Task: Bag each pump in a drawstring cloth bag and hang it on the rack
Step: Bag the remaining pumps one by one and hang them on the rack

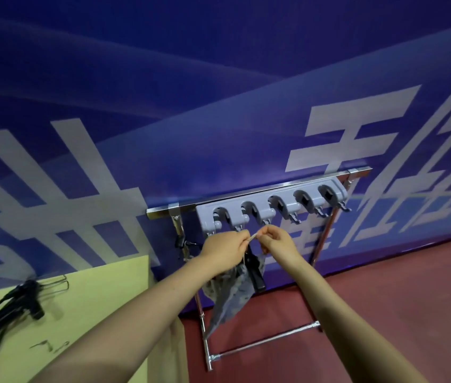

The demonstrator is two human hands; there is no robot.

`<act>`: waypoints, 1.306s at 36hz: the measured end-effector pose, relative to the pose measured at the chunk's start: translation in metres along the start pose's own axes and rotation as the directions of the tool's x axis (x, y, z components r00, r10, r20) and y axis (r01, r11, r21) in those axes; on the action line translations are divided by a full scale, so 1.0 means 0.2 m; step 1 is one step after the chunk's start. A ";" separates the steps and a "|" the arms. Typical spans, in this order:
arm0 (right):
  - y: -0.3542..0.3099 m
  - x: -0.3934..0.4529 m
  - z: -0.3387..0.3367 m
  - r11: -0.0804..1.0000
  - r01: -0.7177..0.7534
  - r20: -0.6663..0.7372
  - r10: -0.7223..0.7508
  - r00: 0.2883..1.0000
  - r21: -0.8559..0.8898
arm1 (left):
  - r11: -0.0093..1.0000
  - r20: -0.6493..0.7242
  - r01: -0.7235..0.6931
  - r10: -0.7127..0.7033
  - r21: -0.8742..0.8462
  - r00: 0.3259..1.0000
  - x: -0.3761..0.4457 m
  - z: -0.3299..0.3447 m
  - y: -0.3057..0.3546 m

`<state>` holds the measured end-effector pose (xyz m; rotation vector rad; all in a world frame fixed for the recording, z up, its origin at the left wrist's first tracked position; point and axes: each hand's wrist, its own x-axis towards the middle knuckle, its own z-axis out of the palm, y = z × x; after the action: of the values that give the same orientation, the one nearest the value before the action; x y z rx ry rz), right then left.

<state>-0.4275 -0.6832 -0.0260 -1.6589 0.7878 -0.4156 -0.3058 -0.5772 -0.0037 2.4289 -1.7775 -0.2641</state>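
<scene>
A grey patterned drawstring cloth bag [228, 297] hangs below my hands, with the black handle of a pump [254, 270] sticking out of its top. My left hand [225, 251] and my right hand [278, 243] both pinch the bag's light drawstring [253, 238], stretched short between them just under the hooks. Right above them is the grey hook holder [274, 205] fixed to a metal rack [260, 189]. More black pumps [11, 305] lie on the yellow table [94, 299] at the left.
The rack's chrome legs and lower crossbar [263, 338] stand on the red floor [384, 313], against a blue banner wall [218, 92]. Small metal hooks [53, 345] lie on the table. A black clip [181, 241] hangs on the rack's left post.
</scene>
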 end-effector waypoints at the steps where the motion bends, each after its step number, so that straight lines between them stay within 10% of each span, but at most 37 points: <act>1: 0.00 0.00 0.00 1.000 0.004 -0.008 -0.004 1.000 0.008 | 0.998 -0.021 -0.028 0.029 0.059 0.999 0.01 -0.01 0.00; 11: 0.04 0.11 0.01 0.998 0.046 -0.088 -0.049 0.995 -0.030 | 0.932 -0.048 -0.120 0.145 0.342 0.988 0.16 -0.11 -0.03; 38: 0.06 0.14 -0.07 0.990 0.129 -0.114 -0.134 0.984 -0.053 | 0.934 0.170 0.075 -0.015 -0.350 0.985 0.20 0.03 0.07; 47: 0.13 0.14 0.01 0.989 0.092 0.055 -0.086 0.995 -0.119 | 0.995 0.086 0.094 -0.091 -0.030 0.992 0.16 0.05 -0.02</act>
<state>-0.4137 -0.7036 -0.0555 -1.8167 0.7158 -0.3937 -0.2957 -0.6063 -0.0169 2.5156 -1.6795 -0.4094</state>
